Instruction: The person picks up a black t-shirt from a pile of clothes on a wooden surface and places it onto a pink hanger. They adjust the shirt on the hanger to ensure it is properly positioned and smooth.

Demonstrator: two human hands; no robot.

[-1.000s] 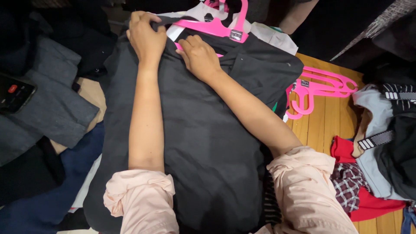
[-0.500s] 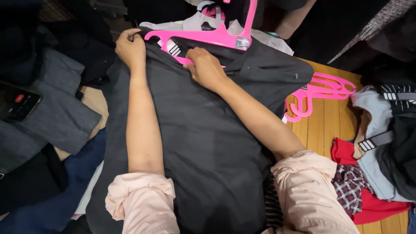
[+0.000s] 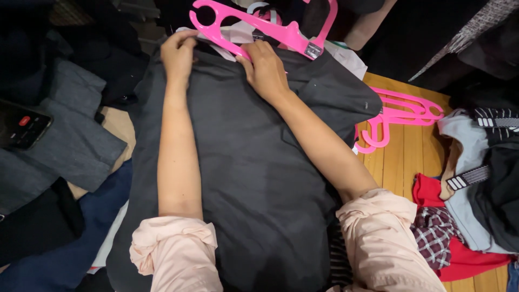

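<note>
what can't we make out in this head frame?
- Left hand fingertips: curled into the dark garment edge; grip unclear.
- Pink hanger: top cut off by the frame edge, lower bar behind the right hand.
- Phone screen: too small.

Spare pink hangers (image 3: 403, 116) on wooden floor (image 3: 400, 162), phone (image 3: 21, 125), red garment (image 3: 465, 259).

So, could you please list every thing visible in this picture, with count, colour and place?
Garment: one, dark grey, centre, spread flat.
Hanger: one, pink, at the garment's top edge.
Spare hangers: a few, pink, right, on the wooden floor.
Phone: one, black, far left.
Clothes pile: several, red, grey, plaid, right.
Folded clothes: grey and blue, left.
Left hand: grips the garment's top.
Right hand: presses by the hanger.
</note>
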